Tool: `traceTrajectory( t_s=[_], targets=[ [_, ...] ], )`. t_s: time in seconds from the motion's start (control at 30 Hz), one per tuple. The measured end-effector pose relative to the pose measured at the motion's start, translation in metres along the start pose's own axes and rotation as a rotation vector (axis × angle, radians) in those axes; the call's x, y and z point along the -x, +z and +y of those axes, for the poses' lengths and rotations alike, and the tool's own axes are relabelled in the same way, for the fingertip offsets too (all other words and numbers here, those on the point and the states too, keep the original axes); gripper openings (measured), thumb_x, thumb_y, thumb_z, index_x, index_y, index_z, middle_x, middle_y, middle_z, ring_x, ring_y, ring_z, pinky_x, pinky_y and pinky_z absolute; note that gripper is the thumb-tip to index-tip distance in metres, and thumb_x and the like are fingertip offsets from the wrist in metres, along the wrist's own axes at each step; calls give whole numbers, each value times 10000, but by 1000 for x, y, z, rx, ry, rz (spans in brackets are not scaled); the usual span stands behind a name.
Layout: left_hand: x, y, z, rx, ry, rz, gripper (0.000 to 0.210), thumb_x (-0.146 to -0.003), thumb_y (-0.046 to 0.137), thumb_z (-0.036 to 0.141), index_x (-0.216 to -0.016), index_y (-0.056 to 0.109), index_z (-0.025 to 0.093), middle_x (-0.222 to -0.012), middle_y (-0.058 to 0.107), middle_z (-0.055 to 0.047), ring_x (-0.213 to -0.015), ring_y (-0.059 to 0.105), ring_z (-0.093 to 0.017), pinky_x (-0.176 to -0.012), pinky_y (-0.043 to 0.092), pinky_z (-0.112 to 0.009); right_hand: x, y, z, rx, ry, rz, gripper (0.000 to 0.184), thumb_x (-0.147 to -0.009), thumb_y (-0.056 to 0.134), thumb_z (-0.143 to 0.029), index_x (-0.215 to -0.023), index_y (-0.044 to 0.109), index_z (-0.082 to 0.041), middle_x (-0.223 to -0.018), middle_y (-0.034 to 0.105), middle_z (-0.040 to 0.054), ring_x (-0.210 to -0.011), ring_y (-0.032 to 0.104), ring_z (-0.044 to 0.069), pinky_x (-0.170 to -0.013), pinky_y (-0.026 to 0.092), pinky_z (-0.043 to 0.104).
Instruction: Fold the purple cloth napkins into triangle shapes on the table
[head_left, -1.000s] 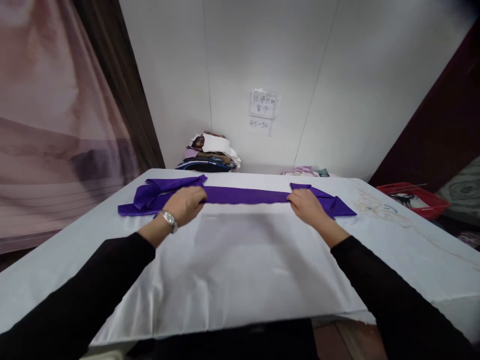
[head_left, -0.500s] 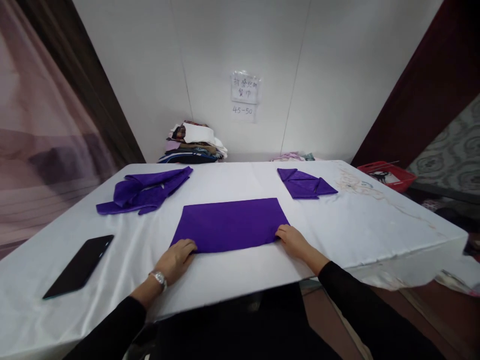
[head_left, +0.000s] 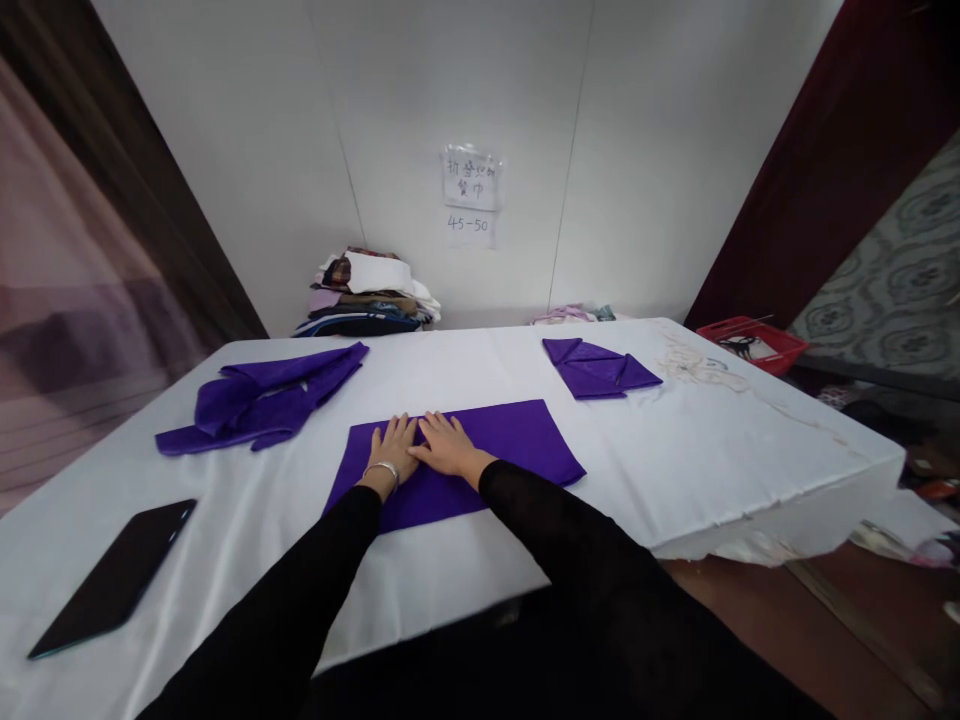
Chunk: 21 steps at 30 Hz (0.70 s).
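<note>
A purple cloth napkin (head_left: 517,440), folded into a wide flat rectangle, lies on the white-covered table in front of me. My left hand (head_left: 396,448) rests flat on its upper left part, fingers spread and pointing away from me. Beside it, my right hand (head_left: 446,445) also lies flat on the cloth near the far edge, and the two thumbs meet or overlap. Part of the napkin is hidden under my hands and sleeves. To the right sits a folded purple napkin (head_left: 596,370) with pointed corners. A crumpled purple cloth (head_left: 259,400) lies at the left.
A dark tablet (head_left: 116,580) lies at the table's left front. Stacked clothes (head_left: 367,295) stand at the back against the wall, under a handwritten paper sign (head_left: 471,190). Loose pale threads (head_left: 701,370) spread at the right, and a red basket (head_left: 780,350) is beyond the table's edge.
Both hands have left the napkin's near corners and come together on top of it, near the far edge. Their fingers have opened flat. The view has shifted slightly.
</note>
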<state>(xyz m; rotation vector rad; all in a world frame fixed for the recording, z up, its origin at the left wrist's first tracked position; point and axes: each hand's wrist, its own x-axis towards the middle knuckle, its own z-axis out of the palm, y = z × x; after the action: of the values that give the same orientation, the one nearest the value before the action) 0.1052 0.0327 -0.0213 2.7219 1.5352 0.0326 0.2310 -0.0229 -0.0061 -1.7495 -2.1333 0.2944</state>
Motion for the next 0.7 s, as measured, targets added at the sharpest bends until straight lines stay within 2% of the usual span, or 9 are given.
traceTrajectory(
  t_s=[0.07,0.13,0.2,0.33,0.4,0.5,0.63,0.7],
  targets=[
    [-3,7,-1,-8,-69,-35,618,-876,270,429,-1404,283,107,-1500,200,-107,-1382,129,-272,-1088,145,-526,-8,10,14,7,38,-59,670,-892,281,-568,-1385,305,-115,-1475,246,151,-1366,172,265,-1081,135,497],
    [-4,12,-5,2,-102,-42,696,-864,233,527,-1412,261,98,-1502,192,-102,-1382,127,-270,-1090,139,-528,-6,8,40,28,63,-90,685,-883,259,-599,-1391,304,-143,-1482,237,127,-1372,154,245,-1089,99,489],
    [-4,16,-8,9,-102,-33,767,-839,208,608,-1411,267,101,-1501,195,-98,-1382,122,-275,-1091,133,-530,4,-3,75,64,127,-87,686,-881,252,-607,-1400,293,-162,-1489,226,104,-1377,139,231,-1093,76,479],
    [-6,19,-9,18,-83,-14,799,-822,178,654,-1406,288,119,-1496,211,-102,-1382,123,-280,-1088,135,-532,40,-37,149,158,450,-20,685,-893,214,-594,-1411,268,-149,-1495,210,97,-1377,134,224,-1088,69,482],
    [-7,20,-9,25,-78,-15,802,-823,177,657,-1409,280,119,-1497,207,-104,-1382,123,-280,-1088,131,-535,57,-49,175,197,568,-3,696,-893,195,-596,-1418,251,-143,-1500,192,89,-1379,121,222,-1087,68,485],
    [-7,20,-10,37,-94,-16,804,-824,183,658,-1408,280,113,-1497,206,-108,-1383,118,-280,-1088,123,-539,70,-54,193,241,625,-14,713,-888,170,-605,-1424,234,-140,-1503,179,81,-1380,113,213,-1089,72,479],
    [0,12,-8,103,-100,-43,787,-830,196,657,-1402,292,125,-1496,216,-106,-1384,117,-270,-1095,107,-522,75,-48,194,296,625,-34,707,-890,158,-588,-1419,248,-129,-1501,187,83,-1375,133,220,-1083,103,495],
    [2,6,0,164,-120,-73,800,-824,212,666,-1398,301,115,-1496,209,-127,-1381,123,-288,-1092,104,-531,75,-44,196,321,624,-30,711,-886,155,-587,-1420,243,-126,-1500,191,83,-1374,136,225,-1076,121,513]
  ],
)
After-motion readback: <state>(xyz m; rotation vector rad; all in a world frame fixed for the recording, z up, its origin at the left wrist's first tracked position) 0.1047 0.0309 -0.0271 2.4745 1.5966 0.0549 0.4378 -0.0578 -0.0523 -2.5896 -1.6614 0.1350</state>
